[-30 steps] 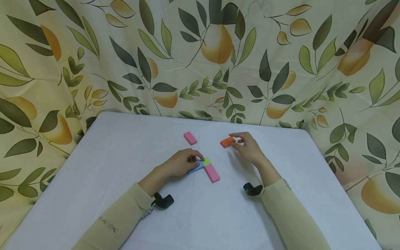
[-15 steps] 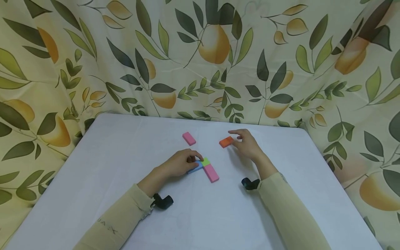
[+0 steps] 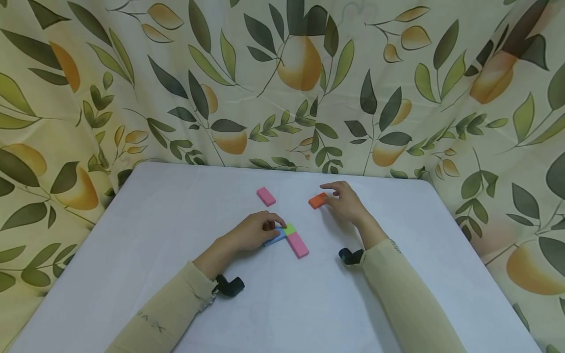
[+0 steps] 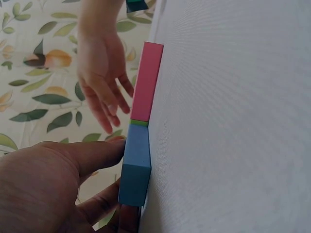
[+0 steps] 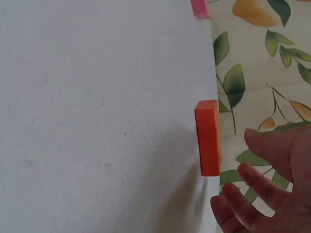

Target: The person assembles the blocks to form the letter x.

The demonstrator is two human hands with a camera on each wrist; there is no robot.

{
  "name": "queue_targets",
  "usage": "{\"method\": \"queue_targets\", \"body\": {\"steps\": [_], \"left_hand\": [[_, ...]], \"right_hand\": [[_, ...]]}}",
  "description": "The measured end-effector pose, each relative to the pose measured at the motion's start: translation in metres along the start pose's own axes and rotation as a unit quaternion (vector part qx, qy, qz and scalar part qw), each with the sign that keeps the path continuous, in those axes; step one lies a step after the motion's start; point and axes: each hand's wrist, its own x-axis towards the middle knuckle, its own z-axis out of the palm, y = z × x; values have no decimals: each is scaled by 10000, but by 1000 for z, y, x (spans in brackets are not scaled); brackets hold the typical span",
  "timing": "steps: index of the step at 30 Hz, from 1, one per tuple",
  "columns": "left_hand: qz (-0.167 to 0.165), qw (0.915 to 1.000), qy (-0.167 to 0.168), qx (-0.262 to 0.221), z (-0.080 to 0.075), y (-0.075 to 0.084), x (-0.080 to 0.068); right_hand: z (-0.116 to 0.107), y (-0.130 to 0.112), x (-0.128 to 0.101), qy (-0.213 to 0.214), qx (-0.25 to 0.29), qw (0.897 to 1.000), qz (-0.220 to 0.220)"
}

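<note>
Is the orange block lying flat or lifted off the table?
Lying flat. The orange block rests on the table; in the right wrist view the right hand's fingers are spread beside it, not gripping it.

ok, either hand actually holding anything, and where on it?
Left hand holds the blue block by its near end and sides. Right hand holds nothing; its fingers are beside the orange block, not gripping.

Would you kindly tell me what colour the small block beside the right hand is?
Orange: the small rectangular block shows best in the right wrist view.
</note>
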Motion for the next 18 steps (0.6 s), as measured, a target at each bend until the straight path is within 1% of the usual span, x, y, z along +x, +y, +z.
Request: {"method": "queue_targets", "body": {"steps": [5,18], "left_hand": [[-29,10000,1,60,1,-1,0],[-94,10000,-16,-4,1,2,-1]], "right_hand": [[3,1,2,-59,45,9999,146],[12,4,8,21,-30,10000,6]]}}
